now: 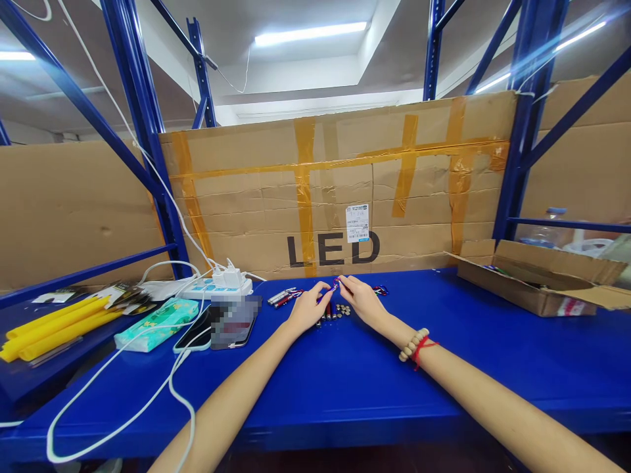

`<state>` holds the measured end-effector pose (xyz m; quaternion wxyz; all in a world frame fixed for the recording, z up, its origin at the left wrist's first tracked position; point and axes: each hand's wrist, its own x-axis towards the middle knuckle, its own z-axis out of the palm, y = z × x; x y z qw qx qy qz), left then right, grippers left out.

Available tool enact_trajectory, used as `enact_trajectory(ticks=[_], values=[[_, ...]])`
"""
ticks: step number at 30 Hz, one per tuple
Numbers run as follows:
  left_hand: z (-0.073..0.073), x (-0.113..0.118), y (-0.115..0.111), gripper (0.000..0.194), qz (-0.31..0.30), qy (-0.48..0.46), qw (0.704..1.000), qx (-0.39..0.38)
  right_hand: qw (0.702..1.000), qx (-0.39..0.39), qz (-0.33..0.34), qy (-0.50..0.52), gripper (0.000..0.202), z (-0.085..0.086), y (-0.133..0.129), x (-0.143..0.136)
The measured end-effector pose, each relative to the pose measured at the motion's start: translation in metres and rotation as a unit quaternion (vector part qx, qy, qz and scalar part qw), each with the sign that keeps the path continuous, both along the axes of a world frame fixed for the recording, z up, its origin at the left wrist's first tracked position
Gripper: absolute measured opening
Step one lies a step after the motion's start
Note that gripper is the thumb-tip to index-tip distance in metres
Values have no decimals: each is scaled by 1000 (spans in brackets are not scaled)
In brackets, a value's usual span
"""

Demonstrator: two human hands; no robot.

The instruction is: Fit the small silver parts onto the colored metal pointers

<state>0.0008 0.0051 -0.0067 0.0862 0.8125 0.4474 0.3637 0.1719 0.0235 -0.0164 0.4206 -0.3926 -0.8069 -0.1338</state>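
Note:
My left hand (310,307) and my right hand (363,301) meet over the middle of the blue table, fingers pinched close together. Between their fingertips is a small slim piece (336,284) with a bluish-purple and shiny look; its kind is too small to tell. Just below the fingers lie small dark red and metal tubes (329,314), partly hidden by my left hand. Beside them is a cluster of small round silvery pieces (344,309) resembling button cells. More slim silver and red tubes (283,297) lie left of my left hand, and small dark pieces (380,290) lie behind my right hand.
Phones (236,322), a green tissue pack (156,323) and a white power strip (217,286) with looping white cables (170,381) occupy the left. Yellow tubes (64,322) lie farther left. An open cardboard box (532,289) stands right; a large cardboard panel (246,210) closes the back.

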Motion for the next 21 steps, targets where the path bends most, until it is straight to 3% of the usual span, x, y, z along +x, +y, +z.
enact_trajectory(ticks=[16,21], values=[[0,2,-6,24,16,35,999,22,999,6,42,16,23,0,-1,0],[-1,3,-6,27,54,67,996,39,999,-38,-20,9,21,5,-2,1]])
